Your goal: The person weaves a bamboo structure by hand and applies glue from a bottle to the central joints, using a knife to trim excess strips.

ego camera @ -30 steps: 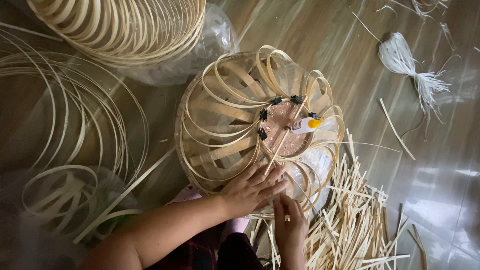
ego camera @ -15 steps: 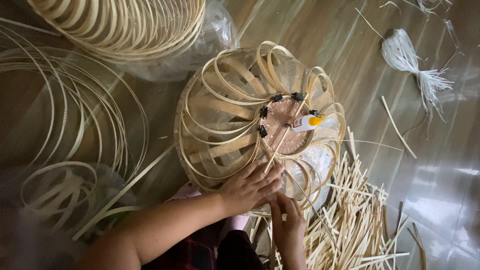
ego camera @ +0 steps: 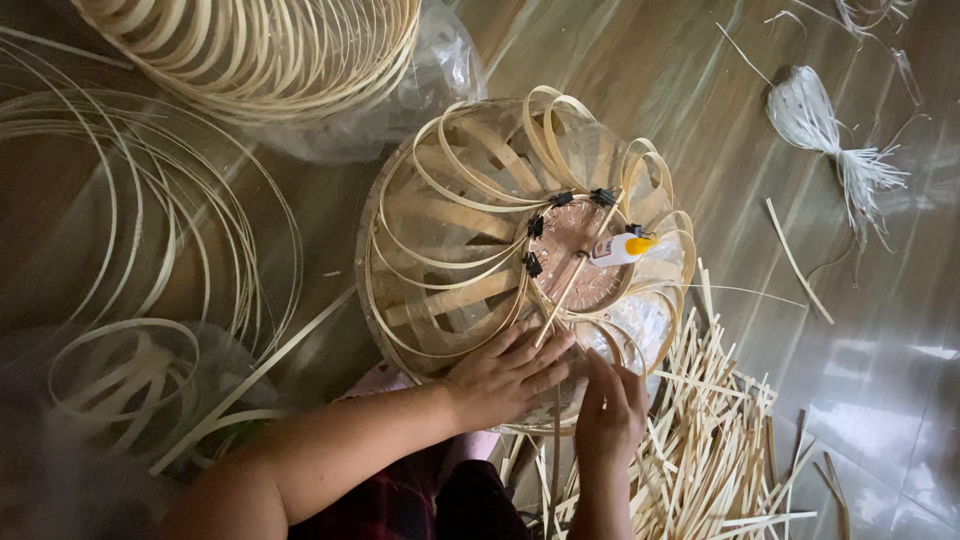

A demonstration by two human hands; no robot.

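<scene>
Left hand (ego camera: 503, 375) spread flat, fingers loose, resting on the near rim of a round bamboo frame (ego camera: 450, 260) standing on the wooden floor (ego camera: 620, 60). Not clenched around anything; fingertips touching a thin bamboo stick (ego camera: 565, 295) lying slantwise from the rim up to the frame's middle. Right hand (ego camera: 610, 410) just beside it, fingers curled against the frame's lower edge; whether gripping a strip there, cannot tell. At the frame's centre, a round disc (ego camera: 580, 255) ringed with small black clips (ego camera: 535, 228). On the disc, a small white bottle with a yellow cap (ego camera: 622, 248), lying on its side. Right of the hands, a loose heap of short bamboo strips (ego camera: 720, 440). Upper left, another woven frame (ego camera: 260, 45) over clear plastic. Far left, coils of long thin strips (ego camera: 130, 200). Upper right, well apart, a bundle of white string (ego camera: 820, 125).
</scene>
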